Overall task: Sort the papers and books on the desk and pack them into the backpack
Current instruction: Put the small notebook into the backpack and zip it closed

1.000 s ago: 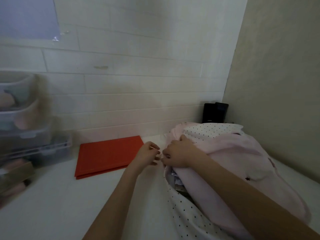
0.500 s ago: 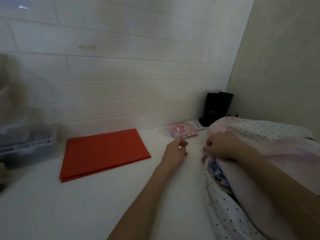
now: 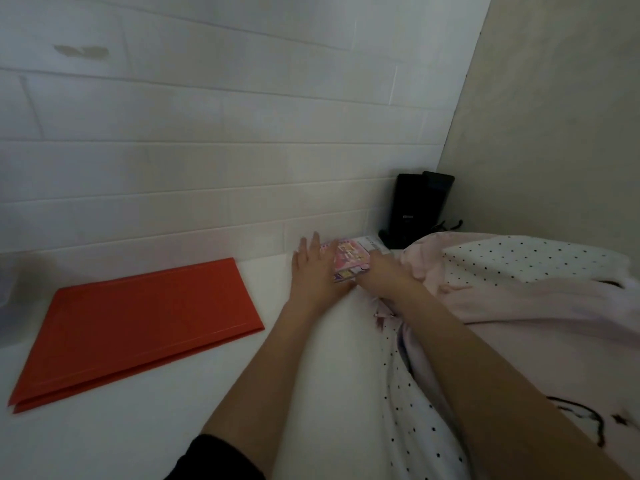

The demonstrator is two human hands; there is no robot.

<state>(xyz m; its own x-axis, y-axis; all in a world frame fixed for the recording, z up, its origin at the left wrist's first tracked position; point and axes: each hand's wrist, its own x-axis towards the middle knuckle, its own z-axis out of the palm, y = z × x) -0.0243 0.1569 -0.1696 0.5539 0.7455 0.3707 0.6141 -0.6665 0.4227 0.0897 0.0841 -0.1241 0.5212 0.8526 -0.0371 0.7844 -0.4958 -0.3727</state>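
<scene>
A small pink illustrated booklet (image 3: 350,258) lies on the white desk (image 3: 173,403) near the back wall, with a white booklet (image 3: 375,244) under it. My left hand (image 3: 311,268) rests flat at its left side, fingers spread. My right hand (image 3: 381,271) holds its near right corner. The pink backpack (image 3: 519,299) with a white polka-dot flap lies on the right; its opening gapes just under my right forearm. A red folder (image 3: 138,327) lies flat on the left.
A black device (image 3: 412,211) stands in the back corner against the tiled wall, right behind the booklets. A blurred clear plastic container (image 3: 5,299) sits at the far left edge. A beige side wall closes off the right.
Both hands left the backpack's opening and reached forward to the pink booklet by the wall. The view shifted right and down, so the plastic drawers on the left dropped almost out of view.
</scene>
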